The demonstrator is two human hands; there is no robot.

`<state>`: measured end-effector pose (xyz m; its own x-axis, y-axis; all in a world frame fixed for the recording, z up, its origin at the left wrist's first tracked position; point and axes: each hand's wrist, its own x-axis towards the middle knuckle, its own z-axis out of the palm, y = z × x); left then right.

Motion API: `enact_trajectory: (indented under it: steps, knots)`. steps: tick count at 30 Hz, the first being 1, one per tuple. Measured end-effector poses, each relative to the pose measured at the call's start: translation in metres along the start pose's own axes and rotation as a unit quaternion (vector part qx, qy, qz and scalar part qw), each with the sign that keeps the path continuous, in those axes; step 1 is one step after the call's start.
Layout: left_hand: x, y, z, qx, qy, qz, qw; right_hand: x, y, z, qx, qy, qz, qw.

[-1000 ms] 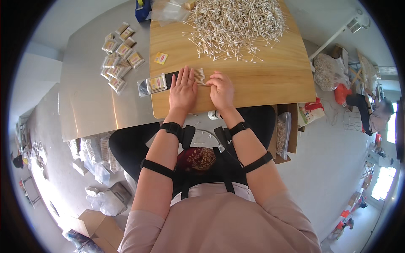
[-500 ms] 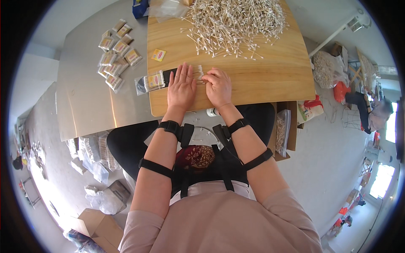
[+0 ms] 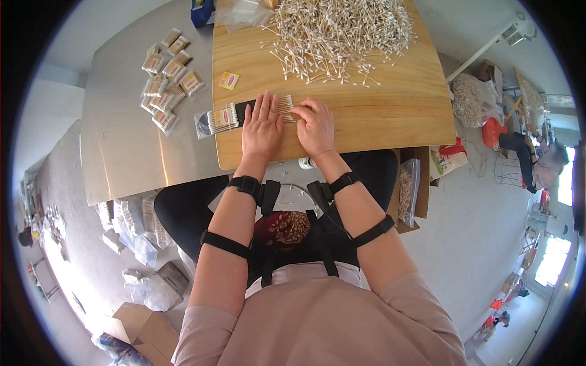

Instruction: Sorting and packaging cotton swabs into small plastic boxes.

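Observation:
A row of cotton swabs lies near the front edge of the wooden board. My left hand rests flat across its left part, fingers stretched forward, over a dark strip. Curled at the row's right end is my right hand, its thumb and fingers pinched together at the swab ends; exactly what lies between the fingertips is partly hidden. Left of my left hand, a clear pack of swabs with a yellow label lies across the board's left edge. A loose yellow card lies farther back.
A big heap of loose cotton swabs covers the board's far side, beside clear plastic bags. Several filled swab packs sit on the metal table at left. Open cartons stand beside my right leg.
My right fingertips have shifted very slightly left along the swab ends. The left hand stays flat in the same place.

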<state>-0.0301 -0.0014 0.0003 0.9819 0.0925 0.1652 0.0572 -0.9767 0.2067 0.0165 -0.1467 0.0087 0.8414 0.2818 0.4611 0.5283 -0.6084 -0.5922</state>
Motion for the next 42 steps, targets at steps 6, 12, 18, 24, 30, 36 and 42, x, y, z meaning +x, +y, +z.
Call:
enact_trajectory:
  steps: [6,12,18,24,30,36,42]
  knots:
    - [-0.0004,-0.0002,0.0005,-0.001,0.004,0.000,1.000,0.0004,-0.0013,-0.0002,-0.020,-0.009,-0.003,1.000]
    - [-0.0004,-0.0007,-0.0008,0.001,-0.003,-0.003,1.000,0.0020,-0.0049,-0.0019,-0.020,-0.011,0.004,1.000]
    - [-0.0002,0.0015,-0.0022,-0.003,0.001,0.000,1.000,0.0027,-0.0043,-0.0023,-0.047,-0.010,-0.007,0.999]
    - [-0.0009,-0.0006,0.0001,-0.002,0.004,0.002,1.000,0.0027,-0.0041,-0.0020,-0.042,-0.033,0.006,0.999]
    - [-0.0007,0.0003,-0.0009,-0.003,0.009,0.001,1.000,0.0035,-0.0075,-0.0013,-0.064,-0.035,0.008,0.997]
    - [-0.0009,0.0004,-0.0007,-0.009,0.013,0.001,1.000,0.0032,-0.0073,0.0004,-0.072,-0.042,0.012,0.996]
    - [-0.0006,0.0002,0.0003,-0.008,0.016,0.003,1.000,0.0040,-0.0061,0.0005,-0.067,-0.037,0.019,0.997]
